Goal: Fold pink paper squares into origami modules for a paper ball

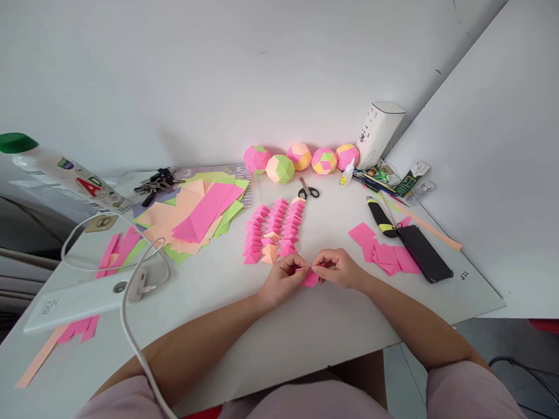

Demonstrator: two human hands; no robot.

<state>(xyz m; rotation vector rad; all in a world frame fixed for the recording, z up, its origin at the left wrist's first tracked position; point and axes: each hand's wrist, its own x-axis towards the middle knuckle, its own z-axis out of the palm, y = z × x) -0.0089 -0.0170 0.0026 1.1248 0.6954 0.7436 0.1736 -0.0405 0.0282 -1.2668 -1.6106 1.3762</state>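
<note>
My left hand [282, 277] and my right hand [338, 267] meet at the middle of the white table [305, 331], both pinching one small pink paper piece [311, 279] just above the tabletop. Fingers of both hands are curled round its edges. Just beyond the hands lie rows of folded pink paper units [273, 230], with a few peach ones among them. To the right of my right hand lies a loose group of pink paper squares [386, 253].
Several coloured paper balls [301, 158] line the back wall, with scissors [308, 191] in front. A stack of pink, peach and green sheets [196, 215], keys [157, 181], a bottle [61, 170], a white device with cable [87, 297], a black case [425, 253], pens and a glue bottle [347, 173] lie around.
</note>
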